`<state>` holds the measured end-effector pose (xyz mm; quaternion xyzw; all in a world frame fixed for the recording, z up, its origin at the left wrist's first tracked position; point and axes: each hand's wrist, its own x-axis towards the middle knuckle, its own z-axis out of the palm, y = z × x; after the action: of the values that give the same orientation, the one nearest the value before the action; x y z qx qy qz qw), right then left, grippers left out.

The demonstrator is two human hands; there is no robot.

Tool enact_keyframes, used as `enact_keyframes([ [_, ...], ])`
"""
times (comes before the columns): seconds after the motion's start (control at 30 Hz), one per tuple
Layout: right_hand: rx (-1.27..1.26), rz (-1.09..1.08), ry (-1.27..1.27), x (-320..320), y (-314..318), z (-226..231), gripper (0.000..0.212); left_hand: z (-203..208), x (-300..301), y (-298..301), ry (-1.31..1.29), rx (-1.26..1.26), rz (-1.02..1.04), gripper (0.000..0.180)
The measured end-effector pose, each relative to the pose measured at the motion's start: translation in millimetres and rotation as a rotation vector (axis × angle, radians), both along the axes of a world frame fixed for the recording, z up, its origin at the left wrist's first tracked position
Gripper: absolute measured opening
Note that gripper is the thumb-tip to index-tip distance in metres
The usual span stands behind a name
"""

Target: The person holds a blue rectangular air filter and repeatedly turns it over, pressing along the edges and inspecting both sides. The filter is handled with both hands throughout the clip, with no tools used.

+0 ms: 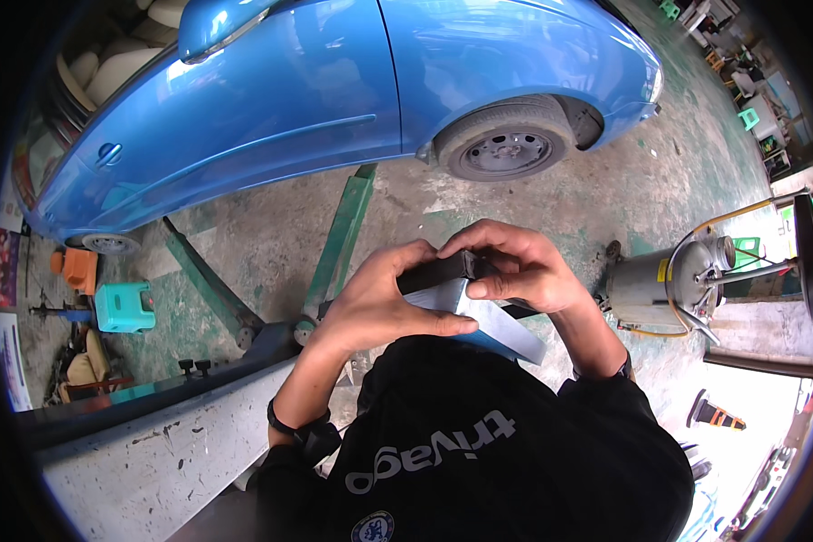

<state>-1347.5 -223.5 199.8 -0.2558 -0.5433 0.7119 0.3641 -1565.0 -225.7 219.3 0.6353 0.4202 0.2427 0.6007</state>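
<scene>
I hold a small pale-blue and white box [506,332] in front of my chest, with a dark, flat-sided part [438,275] along its far side. Whether this part belongs to the box or is a separate piece, I cannot tell. My left hand [378,303] is closed round the box's left side, its thumb stretched across the near face. At the far right corner, my right hand [519,266] is closed with its fingers curled over the dark part and its thumb pressed by the edge. Both hands partly hide the box.
A blue car [271,108] stands ahead, its front wheel [506,154] at centre right. Green lift arms [341,230] reach under it from a pale lift post [172,452]. A turquoise stool [125,307] sits left, a metal tank [664,285] with a hose right, and a traffic cone [718,413] lower right.
</scene>
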Motion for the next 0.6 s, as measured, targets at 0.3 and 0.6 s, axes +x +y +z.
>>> enact_keyframes([
  [0.3,0.296,-0.142,-0.174,-7,-8,-8,0.035,-3,-2,-2,0.045,0.049,0.046,0.046],
  [0.6,0.517,-0.219,-0.251,-16,3,-20,0.047,-19,-17,4,0.069,0.099,0.097,0.036],
])
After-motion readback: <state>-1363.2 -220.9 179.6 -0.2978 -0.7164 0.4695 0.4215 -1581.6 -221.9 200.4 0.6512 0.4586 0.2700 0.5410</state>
